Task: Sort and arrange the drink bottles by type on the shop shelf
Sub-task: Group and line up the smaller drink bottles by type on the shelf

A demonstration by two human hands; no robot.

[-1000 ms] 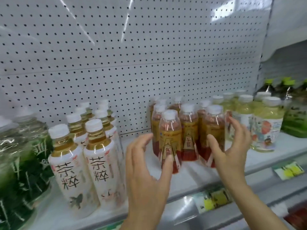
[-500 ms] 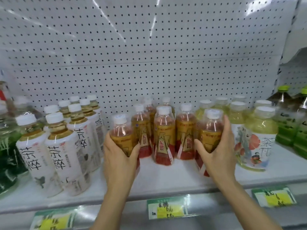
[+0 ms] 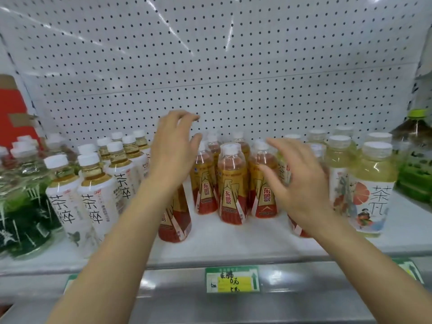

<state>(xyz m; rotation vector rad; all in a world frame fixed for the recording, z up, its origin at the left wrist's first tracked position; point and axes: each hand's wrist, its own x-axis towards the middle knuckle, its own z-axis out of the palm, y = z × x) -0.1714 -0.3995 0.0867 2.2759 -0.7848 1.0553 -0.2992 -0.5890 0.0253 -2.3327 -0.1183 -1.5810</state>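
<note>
Several small bottles with red and gold labels (image 3: 232, 183) stand grouped in the middle of the white shelf (image 3: 222, 239). My left hand (image 3: 171, 148) hovers above the front-left red bottle (image 3: 174, 218), fingers loosely bent, holding nothing. My right hand (image 3: 297, 176) is spread in front of the right-hand red bottles, one of which (image 3: 295, 226) shows below my wrist; it grips nothing. White-labelled amber tea bottles (image 3: 93, 197) stand to the left. Pale yellow tea bottles with flower labels (image 3: 371, 188) stand to the right.
Clear bottles with dark green labels (image 3: 25, 206) fill the far left, green-capped bottles (image 3: 416, 164) the far right. A perforated white back panel (image 3: 210, 66) rises behind. A green and yellow price tag (image 3: 232, 279) sits on the shelf's front rail.
Both hands have let go of the red bottles they held at the group's sides and risen; the left now hovers above the bottles, the right is spread in front.
</note>
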